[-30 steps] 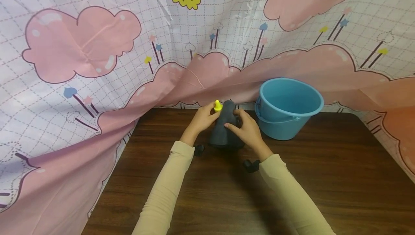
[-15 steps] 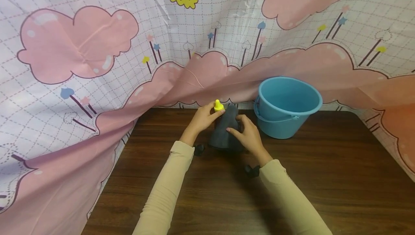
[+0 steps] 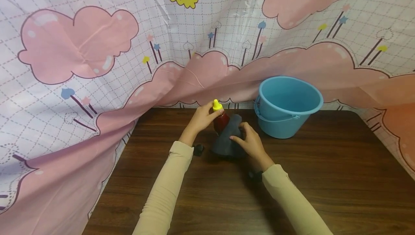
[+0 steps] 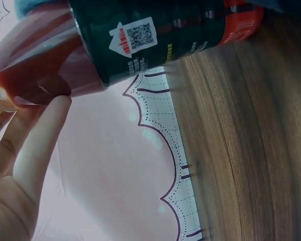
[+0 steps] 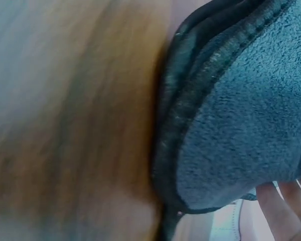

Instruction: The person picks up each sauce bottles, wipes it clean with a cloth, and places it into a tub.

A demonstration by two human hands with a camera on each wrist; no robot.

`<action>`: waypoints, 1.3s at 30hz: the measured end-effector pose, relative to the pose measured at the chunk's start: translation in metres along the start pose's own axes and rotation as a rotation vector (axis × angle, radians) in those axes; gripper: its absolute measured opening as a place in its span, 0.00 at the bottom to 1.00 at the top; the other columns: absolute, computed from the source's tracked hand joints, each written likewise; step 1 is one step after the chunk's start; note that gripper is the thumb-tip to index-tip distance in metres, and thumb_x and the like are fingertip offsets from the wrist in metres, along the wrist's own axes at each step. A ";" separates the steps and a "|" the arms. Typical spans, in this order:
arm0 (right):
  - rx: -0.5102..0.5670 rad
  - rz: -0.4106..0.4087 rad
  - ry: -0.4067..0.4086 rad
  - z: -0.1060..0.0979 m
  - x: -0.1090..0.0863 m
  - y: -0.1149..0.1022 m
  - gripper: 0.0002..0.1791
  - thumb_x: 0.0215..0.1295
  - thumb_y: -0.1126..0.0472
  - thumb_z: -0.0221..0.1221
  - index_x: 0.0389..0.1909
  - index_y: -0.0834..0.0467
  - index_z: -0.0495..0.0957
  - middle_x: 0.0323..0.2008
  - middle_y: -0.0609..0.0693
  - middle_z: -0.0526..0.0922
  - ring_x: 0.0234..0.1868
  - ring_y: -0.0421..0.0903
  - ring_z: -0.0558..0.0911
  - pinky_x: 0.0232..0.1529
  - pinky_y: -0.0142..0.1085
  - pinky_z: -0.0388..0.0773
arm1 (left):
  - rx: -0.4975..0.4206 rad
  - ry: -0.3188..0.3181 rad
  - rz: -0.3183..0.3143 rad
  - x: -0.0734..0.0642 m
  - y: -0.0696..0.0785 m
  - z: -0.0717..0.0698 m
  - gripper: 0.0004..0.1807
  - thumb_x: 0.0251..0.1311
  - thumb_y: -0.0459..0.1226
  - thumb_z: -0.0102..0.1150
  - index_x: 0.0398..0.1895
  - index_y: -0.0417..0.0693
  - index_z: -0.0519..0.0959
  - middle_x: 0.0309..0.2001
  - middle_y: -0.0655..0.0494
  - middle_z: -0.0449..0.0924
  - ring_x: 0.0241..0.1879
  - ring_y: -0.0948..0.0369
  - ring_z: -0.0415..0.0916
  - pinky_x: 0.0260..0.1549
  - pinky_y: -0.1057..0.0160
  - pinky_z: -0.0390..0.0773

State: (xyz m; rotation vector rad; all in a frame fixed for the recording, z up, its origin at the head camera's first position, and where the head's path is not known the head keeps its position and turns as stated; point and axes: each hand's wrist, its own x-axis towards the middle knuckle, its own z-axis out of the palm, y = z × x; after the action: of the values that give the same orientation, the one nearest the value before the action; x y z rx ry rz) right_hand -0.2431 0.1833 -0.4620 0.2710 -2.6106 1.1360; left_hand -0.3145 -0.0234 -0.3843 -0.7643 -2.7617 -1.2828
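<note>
A sauce bottle (image 3: pixel 221 122) with a yellow nozzle cap (image 3: pixel 217 105) stands on the table, its red upper part showing. My left hand (image 3: pixel 201 119) grips it near the neck, just under the cap. In the left wrist view the bottle's dark green label (image 4: pixel 140 45) carries a QR code, and the thumb presses the bottle's shoulder. A dark grey cloth (image 3: pixel 228 141) with black edging covers the lower bottle from the near side. My right hand (image 3: pixel 253 143) pinches this cloth against the bottle's right side. The right wrist view shows its fingers (image 5: pixel 283 208) at the cloth's edge.
A light blue bucket (image 3: pixel 279 128) with its handle down stands to the right of the bottle, near the back edge. The brown wooden table (image 3: pixel 155 134) meets a pink and white cloud-patterned curtain (image 3: pixel 146 94) behind.
My right hand has slid the cloth down the bottle and towards me, baring its red upper part. The bottle's cap has shifted slightly; my left hand keeps its grip.
</note>
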 end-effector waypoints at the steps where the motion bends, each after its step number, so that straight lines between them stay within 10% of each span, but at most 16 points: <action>1: 0.000 -0.002 -0.002 0.001 -0.001 0.002 0.27 0.55 0.53 0.68 0.50 0.59 0.67 0.47 0.60 0.76 0.43 0.54 0.76 0.42 0.49 0.75 | -0.002 0.001 -0.001 0.000 0.000 0.000 0.30 0.66 0.53 0.50 0.64 0.45 0.67 0.59 0.48 0.73 0.59 0.51 0.69 0.57 0.49 0.67; 25: -0.072 -0.067 0.082 -0.004 0.000 0.003 0.15 0.59 0.59 0.65 0.41 0.58 0.71 0.36 0.54 0.74 0.34 0.51 0.71 0.35 0.44 0.68 | 0.046 0.040 0.012 0.004 0.002 0.003 0.27 0.64 0.53 0.52 0.58 0.45 0.71 0.51 0.50 0.77 0.49 0.54 0.75 0.50 0.53 0.73; 39: -0.094 -0.090 0.078 -0.020 0.023 -0.046 0.20 0.60 0.53 0.64 0.46 0.60 0.71 0.45 0.57 0.76 0.42 0.53 0.76 0.41 0.48 0.74 | 0.089 0.064 -0.042 0.005 0.003 0.002 0.24 0.65 0.51 0.54 0.56 0.45 0.72 0.46 0.50 0.79 0.39 0.55 0.75 0.41 0.55 0.75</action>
State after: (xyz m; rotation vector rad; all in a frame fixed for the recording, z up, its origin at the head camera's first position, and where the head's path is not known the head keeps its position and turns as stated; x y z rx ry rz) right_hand -0.2482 0.1656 -0.4100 0.3136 -2.5471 0.9721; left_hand -0.3172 -0.0179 -0.3827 -0.6513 -2.7765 -1.1605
